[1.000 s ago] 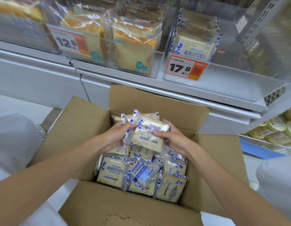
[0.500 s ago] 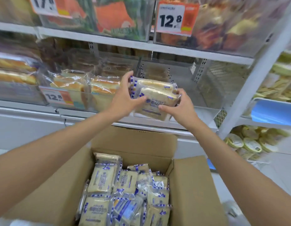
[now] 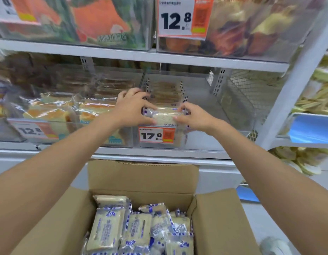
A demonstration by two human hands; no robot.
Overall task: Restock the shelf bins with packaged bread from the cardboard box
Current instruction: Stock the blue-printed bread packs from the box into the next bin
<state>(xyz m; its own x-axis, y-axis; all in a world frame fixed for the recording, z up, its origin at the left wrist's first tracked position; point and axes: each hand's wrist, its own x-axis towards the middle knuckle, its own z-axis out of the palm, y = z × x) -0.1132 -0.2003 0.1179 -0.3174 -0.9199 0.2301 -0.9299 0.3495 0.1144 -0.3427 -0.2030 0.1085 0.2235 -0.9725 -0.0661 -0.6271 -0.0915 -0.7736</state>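
A pale bread packet [image 3: 164, 116] with blue-and-white edging sits at the front of the clear shelf bin [image 3: 201, 142] tagged 17.8. My left hand [image 3: 133, 107] grips its left end and my right hand [image 3: 193, 116] pinches its right end. Behind it, several like packets [image 3: 166, 92] stand in a row inside the same bin. Below, the open cardboard box [image 3: 220, 223] holds several more of these bread packets [image 3: 139, 230].
A clear bin of orange-crusted sliced bread [image 3: 67, 115], tagged 12.8, stands to the left. The upper shelf [image 3: 141, 56] carries two more bins. A white upright post [image 3: 295, 85] and wire mesh [image 3: 247, 92] bound the right side; more goods lie beyond.
Both hands lifted the bread out of the box, carried it up to the shelf, then lowered it into the front of the 17.8 bin. The view tilted upward.
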